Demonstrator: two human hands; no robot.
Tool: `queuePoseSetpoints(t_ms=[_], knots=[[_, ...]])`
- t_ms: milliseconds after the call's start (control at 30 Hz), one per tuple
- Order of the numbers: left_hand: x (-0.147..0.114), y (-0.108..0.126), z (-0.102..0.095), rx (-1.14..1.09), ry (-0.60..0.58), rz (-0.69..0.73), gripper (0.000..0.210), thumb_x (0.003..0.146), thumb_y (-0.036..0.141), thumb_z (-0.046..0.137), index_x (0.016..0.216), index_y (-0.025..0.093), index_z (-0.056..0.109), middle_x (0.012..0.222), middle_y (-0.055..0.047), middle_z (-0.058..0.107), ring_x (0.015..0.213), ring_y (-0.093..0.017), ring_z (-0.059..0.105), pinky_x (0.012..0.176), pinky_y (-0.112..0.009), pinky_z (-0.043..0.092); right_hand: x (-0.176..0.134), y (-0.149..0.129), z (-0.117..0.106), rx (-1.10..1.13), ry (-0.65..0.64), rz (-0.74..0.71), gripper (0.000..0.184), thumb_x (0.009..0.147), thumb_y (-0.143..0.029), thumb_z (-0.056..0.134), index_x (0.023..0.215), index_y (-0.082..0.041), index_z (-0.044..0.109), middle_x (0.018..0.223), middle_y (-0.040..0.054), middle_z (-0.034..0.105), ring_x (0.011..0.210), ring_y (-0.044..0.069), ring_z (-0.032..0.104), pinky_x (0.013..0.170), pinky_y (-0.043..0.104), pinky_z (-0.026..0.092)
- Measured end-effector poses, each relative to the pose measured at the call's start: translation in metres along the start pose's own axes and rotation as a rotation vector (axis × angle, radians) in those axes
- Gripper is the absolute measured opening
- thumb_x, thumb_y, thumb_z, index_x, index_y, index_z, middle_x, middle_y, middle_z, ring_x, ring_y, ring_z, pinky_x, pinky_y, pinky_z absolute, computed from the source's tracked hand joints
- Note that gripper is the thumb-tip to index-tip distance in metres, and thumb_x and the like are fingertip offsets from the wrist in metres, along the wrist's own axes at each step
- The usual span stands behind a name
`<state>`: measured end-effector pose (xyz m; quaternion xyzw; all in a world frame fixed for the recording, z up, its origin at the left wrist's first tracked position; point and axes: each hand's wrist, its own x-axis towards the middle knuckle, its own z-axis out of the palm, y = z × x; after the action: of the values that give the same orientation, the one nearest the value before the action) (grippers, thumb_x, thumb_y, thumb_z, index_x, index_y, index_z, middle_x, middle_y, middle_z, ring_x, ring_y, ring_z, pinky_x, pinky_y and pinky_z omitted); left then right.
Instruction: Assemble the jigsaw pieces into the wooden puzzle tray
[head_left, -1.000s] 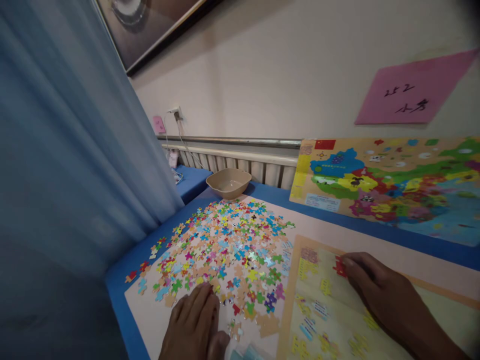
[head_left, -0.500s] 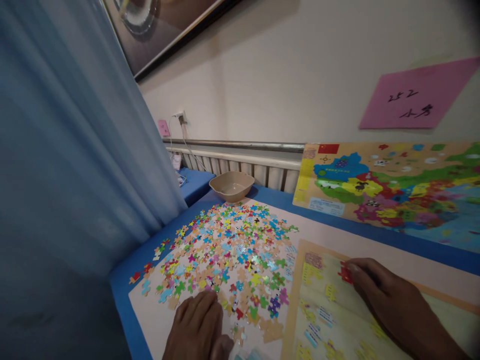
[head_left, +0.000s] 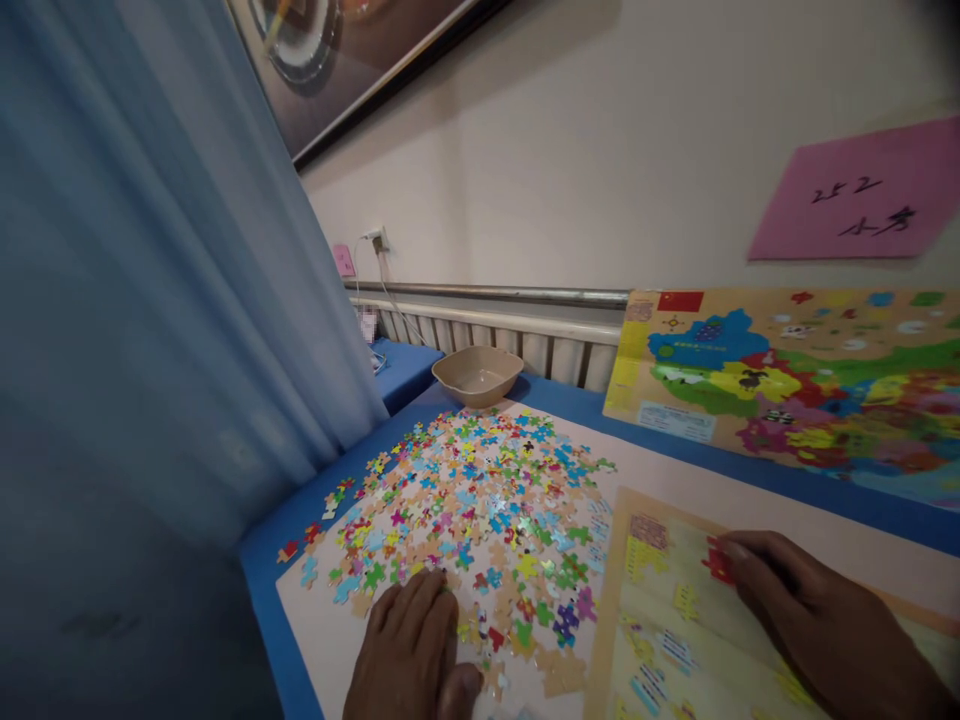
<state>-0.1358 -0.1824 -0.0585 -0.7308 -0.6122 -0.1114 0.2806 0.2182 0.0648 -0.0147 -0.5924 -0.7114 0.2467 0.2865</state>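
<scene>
Red piece (head_left: 718, 560): one, pinched between thumb and fingers of the right hand (head_left: 780, 590), at the upper left part of the board (head_left: 611, 610); whether it touches the board cannot be told. Compared with a second ago, the pinch is unchanged and the piece remains in the same part of the board. The view has swung left, so all items sit further right.

Board: one, beneath the grip. Blue-and-white strips near its lower left, below and left of the grip: two counted. Yellow pieces lie about them; number not established.

Left of the grip, beyond the board's edge: loose pieces (head_left: 465, 500), too many to count, on a pale sheet (head_left: 319, 620). Left hand (head_left: 411, 640): at their near edge, palm down, fingers close together, thumb apart. Whether it grips anything underneath cannot be told.

Beyond the grip: one map (head_left: 720, 395), propped upright. Further left, past the loose pieces: one bowl (head_left: 478, 378). On the wall: pink notes (head_left: 859, 190), two; framed picture (head_left: 360, 50), one. Far left: one curtain (head_left: 150, 300).
</scene>
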Motion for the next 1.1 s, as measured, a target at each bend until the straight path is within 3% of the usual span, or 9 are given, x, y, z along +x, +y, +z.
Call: queuePoseSetpoints(t_ms=[400,700,867,1100], knots=[[-0.004,0.002,0.004,0.049,-0.019,-0.046,0.049,0.094,0.043,0.065,0.133,0.013,0.066,0.136,-0.015,0.073,0.121,-0.031,0.071,0.092,-0.047,0.058,0.004,0.005,0.003,0.026,0.057,-0.063,0.04,0.073,-0.067,0.052,0.076,-0.032,0.073,0.082,0.0076,0.081,0.071,0.034,0.075,0.061,0.041,0.055],[-0.009,-0.009,0.02,0.083,0.038,0.033,0.048,0.096,0.05,0.065,0.13,0.016,0.068,0.134,-0.013,0.075,0.119,-0.029,0.071,0.089,-0.043,0.057,-0.002,0.003,0.001,-0.001,0.043,-0.114,0.047,0.081,-0.068,0.046,0.083,-0.029,0.072,0.086,0.0062,0.08,0.077,0.031,0.075,0.066,0.039,0.057],[0.004,-0.005,0.011,-0.001,0.056,0.01,0.044,0.095,0.047,0.065,0.128,0.017,0.067,0.131,-0.013,0.076,0.117,-0.029,0.072,0.09,-0.045,0.057,-0.003,0.006,0.003,0.016,0.031,-0.104,0.047,0.083,-0.066,0.045,0.086,-0.028,0.071,0.087,0.0056,0.079,0.079,0.029,0.074,0.069,0.039,0.056],[0.06,0.002,-0.001,-0.206,-0.213,-0.122,0.042,0.088,0.022,0.063,0.13,0.024,0.065,0.147,-0.009,0.067,0.136,-0.032,0.061,0.106,-0.051,0.051,-0.007,0.001,0.001,0.034,0.012,-0.108,0.047,0.087,-0.064,0.043,0.087,-0.026,0.069,0.085,0.0049,0.077,0.077,0.026,0.071,0.069,0.036,0.053]])
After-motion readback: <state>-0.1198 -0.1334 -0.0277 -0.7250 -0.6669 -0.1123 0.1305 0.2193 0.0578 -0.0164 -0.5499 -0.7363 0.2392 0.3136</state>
